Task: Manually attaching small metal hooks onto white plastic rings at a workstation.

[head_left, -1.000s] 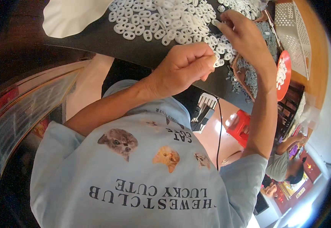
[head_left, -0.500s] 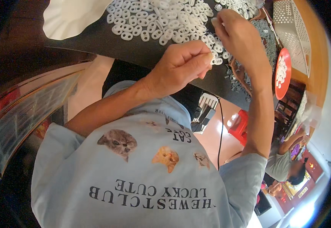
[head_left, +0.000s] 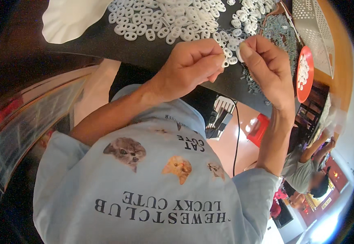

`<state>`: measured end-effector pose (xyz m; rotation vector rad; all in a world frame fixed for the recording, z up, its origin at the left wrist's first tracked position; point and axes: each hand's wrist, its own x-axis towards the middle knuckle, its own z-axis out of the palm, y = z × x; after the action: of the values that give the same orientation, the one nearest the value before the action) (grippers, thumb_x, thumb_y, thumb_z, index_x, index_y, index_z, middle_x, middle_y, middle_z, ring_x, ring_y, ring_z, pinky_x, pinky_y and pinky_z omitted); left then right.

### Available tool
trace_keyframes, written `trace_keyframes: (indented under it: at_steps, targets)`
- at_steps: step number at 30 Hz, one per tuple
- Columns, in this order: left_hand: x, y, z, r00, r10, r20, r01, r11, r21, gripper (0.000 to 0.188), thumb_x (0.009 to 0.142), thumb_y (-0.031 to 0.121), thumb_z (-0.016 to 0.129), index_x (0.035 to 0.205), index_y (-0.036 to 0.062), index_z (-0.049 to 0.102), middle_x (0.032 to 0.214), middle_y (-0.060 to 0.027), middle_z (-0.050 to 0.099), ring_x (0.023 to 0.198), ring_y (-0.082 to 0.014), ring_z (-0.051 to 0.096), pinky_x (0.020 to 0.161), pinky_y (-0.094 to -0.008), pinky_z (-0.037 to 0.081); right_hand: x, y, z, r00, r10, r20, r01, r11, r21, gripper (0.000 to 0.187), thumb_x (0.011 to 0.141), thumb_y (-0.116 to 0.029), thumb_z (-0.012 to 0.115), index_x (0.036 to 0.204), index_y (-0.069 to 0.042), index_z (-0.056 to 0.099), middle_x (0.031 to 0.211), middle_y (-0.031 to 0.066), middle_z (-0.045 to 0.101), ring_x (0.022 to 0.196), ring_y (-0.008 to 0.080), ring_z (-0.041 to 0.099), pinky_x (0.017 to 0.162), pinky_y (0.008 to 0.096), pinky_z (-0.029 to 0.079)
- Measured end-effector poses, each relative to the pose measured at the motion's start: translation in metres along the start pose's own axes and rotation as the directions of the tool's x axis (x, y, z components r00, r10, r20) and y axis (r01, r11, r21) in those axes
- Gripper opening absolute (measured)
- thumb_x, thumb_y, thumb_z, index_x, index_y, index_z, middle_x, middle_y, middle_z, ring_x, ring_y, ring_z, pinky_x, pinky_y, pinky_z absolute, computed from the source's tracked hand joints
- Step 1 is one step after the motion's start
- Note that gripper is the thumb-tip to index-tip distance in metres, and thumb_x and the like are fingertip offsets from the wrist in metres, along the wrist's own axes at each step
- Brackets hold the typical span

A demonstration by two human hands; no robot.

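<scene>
My left hand [head_left: 193,67] is closed above the table edge, its thumb and forefinger pinching a small white plastic piece [head_left: 225,63] that shows only at the fingertips. Just to the right, my right hand [head_left: 268,69] pinches another white plastic piece [head_left: 239,54] between thumb and forefinger, mostly covered by the thumb. A narrow gap separates the two hands. Beyond them, a heap of white oval two-hole plastic pieces [head_left: 179,20] covers the dark table [head_left: 91,49]. A second heap of small white pieces [head_left: 248,18] lies at the far right.
A white wavy-edged dish [head_left: 69,20] stands at the far left. Grey shredded scraps [head_left: 280,34] lie right of the pieces, beside a red plate [head_left: 306,91] of white pieces and a white perforated basket [head_left: 313,32]. Another person [head_left: 307,175] sits at the right.
My right hand has come nearer from the far heap, turned over, and now shows a white piece in its pinch. My left hand has stayed almost in place.
</scene>
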<state>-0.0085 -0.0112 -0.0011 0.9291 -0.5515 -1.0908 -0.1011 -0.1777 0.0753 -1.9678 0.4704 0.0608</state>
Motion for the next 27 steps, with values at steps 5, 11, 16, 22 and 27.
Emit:
trace_keyframes:
  at_steps: [5, 11, 16, 22, 27]
  targets:
    - [0.0001, -0.0009, -0.0006, 0.999, 0.035, 0.011, -0.035, 0.999, 0.026, 0.018, 0.092, 0.014, 0.05, 0.08, 0.0017, 0.056, 0.066, 0.0004, 0.053, 0.06, -0.0036, 0.047, 0.054, -0.0193, 0.037, 0.001, 0.0068, 0.0051, 0.994, -0.109, 0.022, 0.11, 0.994, -0.011, 0.018, 0.092, -0.015, 0.056, 0.082, 0.0, 0.057, 0.064, -0.0033, 0.047, 0.062, 0.0045, 0.04, 0.052, 0.0235, 0.034]
    - [0.0009, -0.003, -0.0002, 0.995, 0.094, 0.033, -0.097, 0.992, 0.078, 0.02, 0.094, 0.016, 0.048, 0.081, 0.0021, 0.055, 0.064, 0.0003, 0.05, 0.049, -0.0014, 0.035, 0.043, -0.0179, 0.026, -0.0004, 0.0045, 0.0063, 0.994, -0.112, 0.007, 0.112, 0.994, -0.014, 0.02, 0.092, -0.016, 0.056, 0.081, 0.001, 0.056, 0.064, -0.0032, 0.047, 0.062, 0.0046, 0.04, 0.053, 0.0232, 0.034]
    - [0.0019, -0.0037, -0.0013, 0.993, 0.109, 0.044, -0.112, 0.99, 0.089, 0.02, 0.094, 0.017, 0.048, 0.081, 0.003, 0.055, 0.063, 0.0013, 0.049, 0.049, -0.0011, 0.034, 0.043, -0.0179, 0.026, -0.0017, 0.002, 0.0057, 0.998, -0.058, 0.02, 0.058, 0.998, -0.011, 0.018, 0.092, -0.015, 0.056, 0.081, -0.001, 0.054, 0.069, -0.0052, 0.045, 0.064, 0.0031, 0.037, 0.055, 0.021, 0.03]
    - [0.0038, -0.0044, -0.0002, 0.994, 0.104, 0.04, -0.107, 0.989, 0.101, 0.02, 0.094, 0.018, 0.048, 0.081, 0.0036, 0.055, 0.063, 0.0018, 0.049, 0.049, -0.0006, 0.034, 0.043, -0.0177, 0.025, -0.0006, 0.003, 0.0057, 0.997, -0.071, 0.018, 0.071, 0.997, -0.032, 0.017, 0.092, -0.014, 0.056, 0.081, -0.001, 0.054, 0.069, -0.0057, 0.045, 0.065, 0.0029, 0.037, 0.055, 0.0206, 0.03]
    - [0.005, -0.0039, -0.0008, 0.994, 0.098, 0.039, -0.102, 0.989, 0.11, 0.021, 0.095, 0.018, 0.048, 0.081, 0.0035, 0.055, 0.063, 0.0018, 0.049, 0.049, -0.0008, 0.034, 0.043, -0.0176, 0.025, 0.0002, 0.0045, 0.0094, 0.995, -0.104, -0.008, 0.104, 0.994, -0.026, 0.019, 0.091, -0.015, 0.057, 0.079, 0.0, 0.055, 0.064, -0.0045, 0.046, 0.061, 0.0039, 0.039, 0.052, 0.0227, 0.032]
